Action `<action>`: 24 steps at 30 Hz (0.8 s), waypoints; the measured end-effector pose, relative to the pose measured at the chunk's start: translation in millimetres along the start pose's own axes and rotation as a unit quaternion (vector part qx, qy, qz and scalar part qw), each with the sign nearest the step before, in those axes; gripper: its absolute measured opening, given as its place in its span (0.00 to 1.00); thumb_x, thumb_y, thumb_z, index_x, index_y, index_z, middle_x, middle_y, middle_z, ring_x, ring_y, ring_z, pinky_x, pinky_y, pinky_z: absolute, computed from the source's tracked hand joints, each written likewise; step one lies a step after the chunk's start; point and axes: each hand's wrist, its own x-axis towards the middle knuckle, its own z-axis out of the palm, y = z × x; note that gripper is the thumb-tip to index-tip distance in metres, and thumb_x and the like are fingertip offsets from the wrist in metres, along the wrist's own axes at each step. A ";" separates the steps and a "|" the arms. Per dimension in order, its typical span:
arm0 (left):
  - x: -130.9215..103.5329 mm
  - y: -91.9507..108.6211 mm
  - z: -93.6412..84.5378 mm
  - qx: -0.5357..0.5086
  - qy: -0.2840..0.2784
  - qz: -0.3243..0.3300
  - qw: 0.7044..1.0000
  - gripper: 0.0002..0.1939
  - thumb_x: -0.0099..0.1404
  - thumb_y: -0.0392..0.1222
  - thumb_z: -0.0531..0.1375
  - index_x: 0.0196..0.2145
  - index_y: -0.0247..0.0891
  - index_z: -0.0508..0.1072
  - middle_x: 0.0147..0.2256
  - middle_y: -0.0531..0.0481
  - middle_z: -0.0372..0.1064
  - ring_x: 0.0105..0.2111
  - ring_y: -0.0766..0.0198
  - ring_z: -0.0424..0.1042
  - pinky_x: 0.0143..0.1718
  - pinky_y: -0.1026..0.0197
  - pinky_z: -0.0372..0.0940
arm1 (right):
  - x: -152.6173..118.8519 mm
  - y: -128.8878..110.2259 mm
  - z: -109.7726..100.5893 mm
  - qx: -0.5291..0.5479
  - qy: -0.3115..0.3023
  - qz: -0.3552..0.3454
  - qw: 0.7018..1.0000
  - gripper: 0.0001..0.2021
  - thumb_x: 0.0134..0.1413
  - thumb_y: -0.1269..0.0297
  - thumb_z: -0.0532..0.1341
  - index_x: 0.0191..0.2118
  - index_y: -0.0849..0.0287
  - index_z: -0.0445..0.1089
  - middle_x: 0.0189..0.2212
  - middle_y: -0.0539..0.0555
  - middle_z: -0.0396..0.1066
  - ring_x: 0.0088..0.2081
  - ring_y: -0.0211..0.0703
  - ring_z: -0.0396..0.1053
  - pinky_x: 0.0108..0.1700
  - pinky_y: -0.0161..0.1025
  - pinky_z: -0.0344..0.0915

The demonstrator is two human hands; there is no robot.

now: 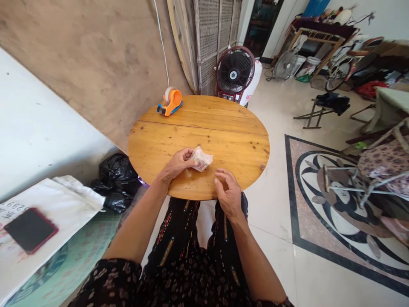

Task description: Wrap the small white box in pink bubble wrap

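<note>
My left hand (181,163) is closed on a small pale pinkish packet (202,159) with reddish print, its thumb across the near side. The packet's top edge looks crumpled, and what it contains is hidden. It is held low over the round wooden table (236,128), near the front edge. To the right, my right hand (229,192) is at the table's near edge with fingers half bent and thumb apart, holding nothing. At the far left of the tabletop stands an orange tape dispenser (172,102) with a roll of tape.
Behind the table is a dark red fan (234,70). Black plastic bags (117,179) lie at its left, beside a white sack (60,200) bearing a phone (31,230). A folding stool (319,108) and a cloth-covered chair (385,168) stand to the right.
</note>
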 end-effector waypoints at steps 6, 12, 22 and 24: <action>0.8 0.5 -0.8 -0.001 -0.011 0.000 1.000 0.23 0.50 0.45 0.69 0.42 0.35 0.69 0.41 0.46 0.74 0.44 0.56 0.73 0.45 0.59 0.65 | 12.2 8.0 10.7 0.002 0.001 -0.002 1.000 0.15 0.56 0.67 0.60 0.50 0.55 0.67 0.54 0.60 0.68 0.57 0.49 0.65 0.58 0.53 0.63; -0.3 5.6 2.9 -0.030 -0.022 -0.003 0.999 0.22 0.49 0.43 0.68 0.41 0.34 0.69 0.40 0.46 0.75 0.43 0.56 0.73 0.45 0.59 0.65 | 31.1 8.8 21.6 -0.001 -0.058 -0.003 0.998 0.34 0.50 0.63 0.66 0.63 0.57 0.55 0.60 0.63 0.62 0.59 0.53 0.63 0.58 0.53 0.63; -1.5 3.7 4.5 -0.042 -0.039 -0.007 0.998 0.23 0.52 0.44 0.69 0.44 0.33 0.69 0.40 0.45 0.75 0.40 0.59 0.74 0.43 0.59 0.66 | 36.6 9.4 30.2 -0.049 -0.020 -0.065 0.996 0.16 0.58 0.65 0.60 0.52 0.54 0.68 0.51 0.57 0.72 0.54 0.49 0.67 0.58 0.51 0.63; -1.2 2.3 4.1 -0.048 -0.037 -0.009 0.998 0.22 0.53 0.44 0.69 0.43 0.33 0.69 0.39 0.45 0.76 0.39 0.59 0.75 0.43 0.59 0.66 | 36.0 8.7 31.6 -0.065 -0.012 -0.060 0.996 0.17 0.58 0.63 0.60 0.54 0.54 0.68 0.51 0.58 0.73 0.53 0.50 0.69 0.57 0.52 0.63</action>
